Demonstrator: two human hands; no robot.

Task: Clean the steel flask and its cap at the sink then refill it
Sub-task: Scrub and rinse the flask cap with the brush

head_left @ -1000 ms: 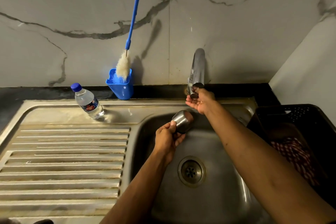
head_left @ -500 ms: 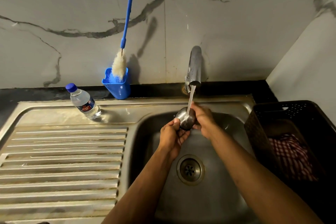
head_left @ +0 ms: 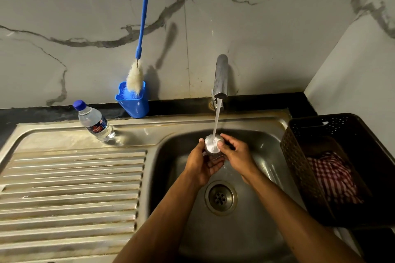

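Note:
A small steel cap [head_left: 213,143] sits between both hands over the sink basin [head_left: 245,230], right under the stream running from the steel tap [head_left: 220,77]. My left hand [head_left: 203,162] cups it from below and the left, thumb on its rim. From the right, my right hand [head_left: 236,155] grips the cap with thumb and curled fingers. Water strikes the cap's top and spills over my palms. The flask body is not in view.
A small plastic water bottle [head_left: 95,123] with a blue lid stands on the sink's back ledge. A blue holder [head_left: 133,101] with a long bottle brush [head_left: 140,49] leans on the marble wall. A dark basket [head_left: 337,168] holding a checked cloth sits right of the basin. The ribbed drainboard [head_left: 70,188] lies left.
My right hand left the tap, water began to run, and it dropped onto the cap. Both hands now hold the cap under the stream.

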